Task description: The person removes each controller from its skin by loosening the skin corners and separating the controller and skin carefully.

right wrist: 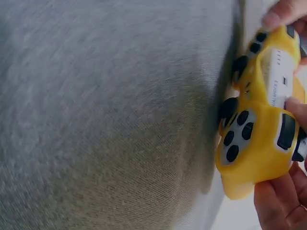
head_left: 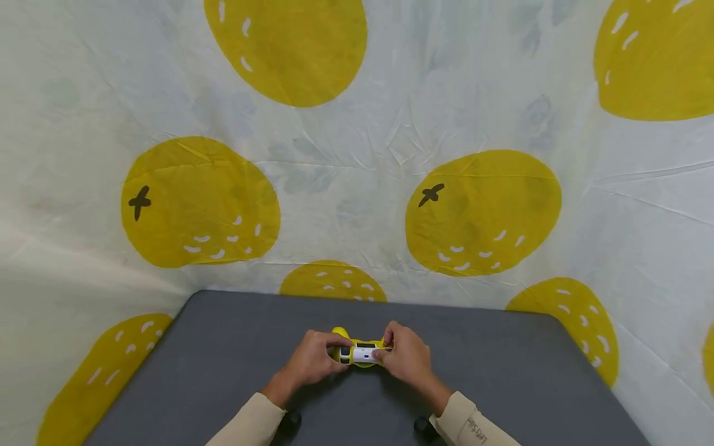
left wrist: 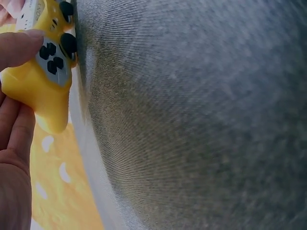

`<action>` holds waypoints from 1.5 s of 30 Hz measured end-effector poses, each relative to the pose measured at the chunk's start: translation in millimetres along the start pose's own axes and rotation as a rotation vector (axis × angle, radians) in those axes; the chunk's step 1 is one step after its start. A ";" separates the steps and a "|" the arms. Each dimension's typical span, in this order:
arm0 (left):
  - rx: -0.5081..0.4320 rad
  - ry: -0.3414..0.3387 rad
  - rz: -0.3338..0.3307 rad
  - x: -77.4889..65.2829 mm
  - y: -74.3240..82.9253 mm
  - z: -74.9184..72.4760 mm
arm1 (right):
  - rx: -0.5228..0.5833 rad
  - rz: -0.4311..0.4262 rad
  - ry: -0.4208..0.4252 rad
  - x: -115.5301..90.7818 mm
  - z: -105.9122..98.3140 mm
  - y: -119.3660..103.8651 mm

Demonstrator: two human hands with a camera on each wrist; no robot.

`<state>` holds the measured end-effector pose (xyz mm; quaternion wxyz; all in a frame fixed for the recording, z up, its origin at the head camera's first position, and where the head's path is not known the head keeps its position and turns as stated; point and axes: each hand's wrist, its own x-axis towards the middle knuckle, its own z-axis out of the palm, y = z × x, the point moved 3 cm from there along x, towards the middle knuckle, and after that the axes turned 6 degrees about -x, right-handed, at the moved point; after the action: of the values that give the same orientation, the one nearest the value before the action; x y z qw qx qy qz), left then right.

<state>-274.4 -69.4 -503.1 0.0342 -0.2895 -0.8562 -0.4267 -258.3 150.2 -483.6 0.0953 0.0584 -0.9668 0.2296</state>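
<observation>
Cream sleeves [head_left: 248, 421]: behind the fingers, nearest the head camera.
Left hand [head_left: 315, 357]: fingers curled only partway, pinching one end of the yellow controller [right wrist: 249, 172].
Right hand [head_left: 409, 356]: fingers curled on the other end, thumb tip on the white strip [head_left: 362, 354] right by the yellow edge.
Controller: between both sets of fingers, strip facing the wearer, thumbsticks [right wrist: 228, 109] toward the dark grey surface [head_left: 474, 371]. Touching or just above, can't tell.
Drop risk: looks like a fingertip hold at both ends; if one side eases, I'd expect it to tip and land sticks-first.
Shell risk: yellow looks like a soft skin over a white body. Thumb shoved along the strip could snag or tear its rim.
Button risk: left fingers sit beside the D-pad [left wrist: 52, 57]; squeezing harder could press it.
Head view only: both hands whole, plus a dark patch beyond the strip; unclear what it is.
Left wrist only: D-pad face up close, with a fingertip at its edge.
Right wrist only: four round buttons [right wrist: 238, 135], readable lettering on the strip, fingers against the handle end.
</observation>
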 end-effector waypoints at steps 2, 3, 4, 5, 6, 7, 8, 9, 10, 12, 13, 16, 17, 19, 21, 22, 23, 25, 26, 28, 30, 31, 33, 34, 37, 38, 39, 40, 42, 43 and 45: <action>0.001 0.004 -0.002 1.0 -2.0 -1.1 | 0.028 -0.004 0.004 1.4 -0.8 -0.5; -0.001 0.005 -0.006 1.7 -3.1 -1.5 | 0.039 -0.021 0.000 2.6 -1.4 -0.5; 0.000 0.004 -0.005 2.4 -4.0 -2.1 | 0.057 -0.043 -0.006 4.1 -2.2 -0.3; 0.001 0.002 -0.002 3.3 -4.3 -2.7 | 0.073 -0.066 -0.017 5.3 -3.6 0.1; 0.001 -0.002 0.001 4.1 -4.2 -3.3 | 0.082 -0.094 -0.037 6.6 -5.2 0.9; 0.001 -0.007 0.004 5.0 -4.4 -3.8 | 0.088 -0.128 -0.059 7.8 -6.8 1.8; -0.002 -0.014 0.005 6.1 -4.1 -4.5 | 0.098 -0.171 -0.082 9.4 -8.6 3.6; -0.006 -0.018 0.002 7.0 -4.1 -4.8 | 0.105 -0.214 -0.111 10.8 -10.5 5.3; -0.007 -0.023 0.001 7.9 -3.9 -5.4 | 0.120 -0.253 -0.145 12.2 -12.3 7.4; -0.013 -0.031 0.004 9.5 -4.2 -6.5 | 0.146 -0.327 -0.212 15.3 -15.3 11.6; -0.015 -0.035 0.005 10.2 -4.9 -7.0 | 0.160 -0.357 -0.239 16.7 -16.4 13.4; -0.014 -0.043 0.005 10.6 -7.6 -8.1 | 0.167 -0.400 -0.283 19.0 -17.3 15.2; -0.011 -0.043 0.005 10.3 -8.2 -8.3 | 0.148 -0.409 -0.273 18.9 -17.0 14.6; -0.003 -0.040 0.004 9.4 -9.4 -8.2 | 0.094 -0.411 -0.233 17.4 -15.6 11.7; 0.002 -0.037 0.008 8.6 -9.4 -7.8 | 0.050 -0.377 -0.184 15.1 -13.3 8.7; 0.003 -0.036 0.007 8.3 -9.5 -7.5 | 0.034 -0.356 -0.161 13.9 -12.4 7.3; 0.004 -0.034 0.008 8.1 -9.5 -7.1 | 0.020 -0.333 -0.146 12.5 -11.5 6.2; -0.002 -0.034 0.004 7.9 -9.0 -6.3 | 0.011 -0.300 -0.113 10.4 -10.1 4.7; -0.003 -0.035 0.007 8.1 -8.5 -6.2 | 0.016 -0.285 -0.097 9.9 -9.8 4.4; -0.007 -0.040 -0.002 8.2 -8.4 -5.8 | 0.042 -0.273 -0.063 9.5 -10.4 4.5; -0.011 -0.045 -0.010 8.0 -8.5 -6.0 | 0.090 -0.282 -0.040 9.8 -11.9 5.3; -0.009 -0.048 -0.012 8.2 -8.9 -5.7 | 0.116 -0.288 -0.039 10.0 -13.4 6.5; -0.005 -0.048 -0.015 8.3 -9.6 -6.2 | 0.168 -0.306 -0.047 10.4 -16.0 9.1; -0.005 -0.047 -0.016 8.2 -9.9 -6.7 | 0.190 -0.319 -0.054 10.5 -17.0 10.5; -0.002 -0.050 -0.022 8.6 -10.3 -9.0 | 0.220 -0.355 -0.060 9.5 -17.6 16.1; -0.004 -0.054 -0.021 9.0 -10.0 -9.6 | 0.229 -0.359 -0.055 8.5 -17.3 18.7; -0.010 -0.061 -0.023 9.5 -10.0 -9.7 | 0.241 -0.367 -0.047 7.3 -16.9 21.5; -0.015 -0.070 -0.025 9.9 -9.7 -9.7 | 0.254 -0.373 -0.039 5.9 -16.4 24.7; -0.026 -0.085 -0.031 11.0 -9.6 -8.6 | 0.292 -0.383 -0.018 3.2 -15.0 31.4; -0.033 -0.091 -0.032 11.6 -9.2 -8.0 | 0.316 -0.379 -0.012 2.0 -14.3 34.8; -0.049 -0.099 -0.038 12.5 -8.6 -6.5 | 0.357 -0.387 0.008 0.7 -12.3 41.1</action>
<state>-290.5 -72.5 -501.3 -0.0235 -0.2946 -0.8515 -0.4331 -263.5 192.4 -490.4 0.1293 0.2573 -0.8815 0.3742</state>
